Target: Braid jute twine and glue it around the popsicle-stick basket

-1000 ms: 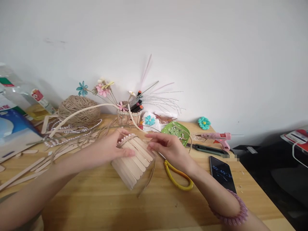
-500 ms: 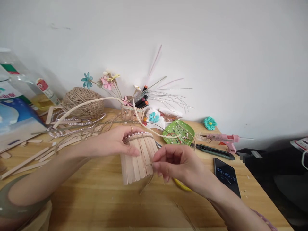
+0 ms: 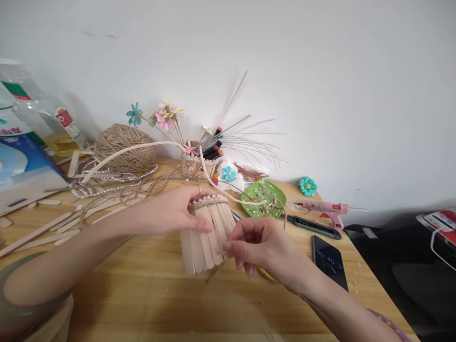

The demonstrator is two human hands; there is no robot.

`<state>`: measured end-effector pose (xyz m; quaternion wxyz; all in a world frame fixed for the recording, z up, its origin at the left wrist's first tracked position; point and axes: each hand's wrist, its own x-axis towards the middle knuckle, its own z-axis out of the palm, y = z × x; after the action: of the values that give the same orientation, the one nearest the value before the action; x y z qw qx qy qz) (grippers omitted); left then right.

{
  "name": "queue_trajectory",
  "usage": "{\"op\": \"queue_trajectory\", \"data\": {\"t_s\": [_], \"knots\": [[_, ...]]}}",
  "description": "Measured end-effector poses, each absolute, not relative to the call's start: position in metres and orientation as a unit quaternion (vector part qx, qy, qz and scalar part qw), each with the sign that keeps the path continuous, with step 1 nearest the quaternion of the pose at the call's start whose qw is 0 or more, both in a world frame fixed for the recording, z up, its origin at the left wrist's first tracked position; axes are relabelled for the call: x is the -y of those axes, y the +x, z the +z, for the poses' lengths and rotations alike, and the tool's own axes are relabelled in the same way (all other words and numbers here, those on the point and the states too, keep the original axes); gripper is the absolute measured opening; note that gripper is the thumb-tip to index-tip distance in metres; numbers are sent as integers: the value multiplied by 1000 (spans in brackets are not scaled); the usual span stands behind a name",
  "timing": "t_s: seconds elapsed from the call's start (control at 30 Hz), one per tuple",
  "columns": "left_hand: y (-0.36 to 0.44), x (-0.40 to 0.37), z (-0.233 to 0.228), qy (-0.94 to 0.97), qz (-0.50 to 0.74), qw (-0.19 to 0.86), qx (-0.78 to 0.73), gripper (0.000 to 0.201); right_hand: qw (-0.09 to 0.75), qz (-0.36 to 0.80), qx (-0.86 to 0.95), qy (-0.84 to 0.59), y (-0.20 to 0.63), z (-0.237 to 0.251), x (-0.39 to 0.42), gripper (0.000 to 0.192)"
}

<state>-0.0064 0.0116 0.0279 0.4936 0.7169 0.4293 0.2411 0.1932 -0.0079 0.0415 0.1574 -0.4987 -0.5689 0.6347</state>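
The right hand [image 3: 261, 247] was nearest, fingers pinched on a thin raffia strand [image 3: 215, 273] at the lower edge of the stick-clad cup [image 3: 208, 235]. The left hand [image 3: 174, 213] gripped the cup's upper part, tilted above the wooden table [image 3: 142, 294]. Sticks covered the visible side and a pearl band [image 3: 208, 199] ringed the top; tying appeared unfinished. Beyond lay a green dish [image 3: 265, 197] and glue gun [image 3: 326, 209].

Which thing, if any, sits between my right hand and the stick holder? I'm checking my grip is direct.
Nothing visible does: the right hand pinches at the lower edge of the stick holder, which the left hand steadies.
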Motion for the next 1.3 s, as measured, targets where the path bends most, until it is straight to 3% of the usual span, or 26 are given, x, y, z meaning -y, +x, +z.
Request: {"op": "queue_trajectory", "data": {"t_s": [0.5,0.8,1.13,1.3], "knots": [[-7,-11,30,738,226,474,-423,53,140,542,657,-506,192,38,9,9],[-7,-10,30,726,228,495,-420,48,177,449,737,-473,193,33,20,10],[-7,-10,32,714,228,508,-424,52,365,110,866,-324,205,26,31,8],[-6,-8,32,701,216,519,-439,57,378,-6,896,-232,211,10,40,20]]}}
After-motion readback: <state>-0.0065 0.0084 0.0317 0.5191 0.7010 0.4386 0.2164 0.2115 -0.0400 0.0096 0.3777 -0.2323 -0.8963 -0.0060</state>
